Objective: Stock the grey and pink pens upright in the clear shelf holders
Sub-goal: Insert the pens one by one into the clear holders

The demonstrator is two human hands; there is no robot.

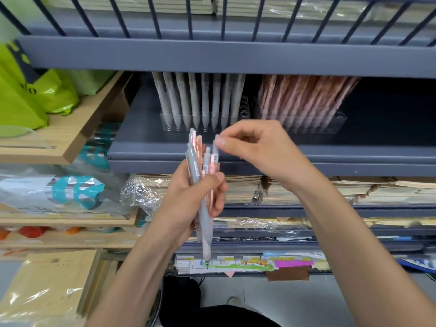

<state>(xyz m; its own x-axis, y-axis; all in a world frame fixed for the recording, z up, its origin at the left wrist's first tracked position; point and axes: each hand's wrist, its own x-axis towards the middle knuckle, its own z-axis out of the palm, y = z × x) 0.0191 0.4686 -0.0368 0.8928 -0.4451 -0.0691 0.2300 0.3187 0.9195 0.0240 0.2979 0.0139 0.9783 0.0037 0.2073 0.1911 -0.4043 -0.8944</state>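
Note:
My left hand (188, 197) grips a bundle of grey and pink pens (200, 166) upright in front of the shelf edge. My right hand (254, 147) pinches the top of one grey pen (215, 146) at the bundle's right side. Behind, on the dark grey shelf (141, 138), a clear holder (203, 122) carries a row of grey pens (198, 97) standing tips down. Beside it on the right, a second clear holder (330, 125) is filled with pink pens (306, 97).
The shelf above has a dark rail front (224, 55). Wrapped notebooks (283, 187) fill the shelves below. Green bags (28, 90) and a wooden shelf (70, 138) sit to the left, with teal-printed bags (77, 190) under them. Bare shelf lies right of the pink holder.

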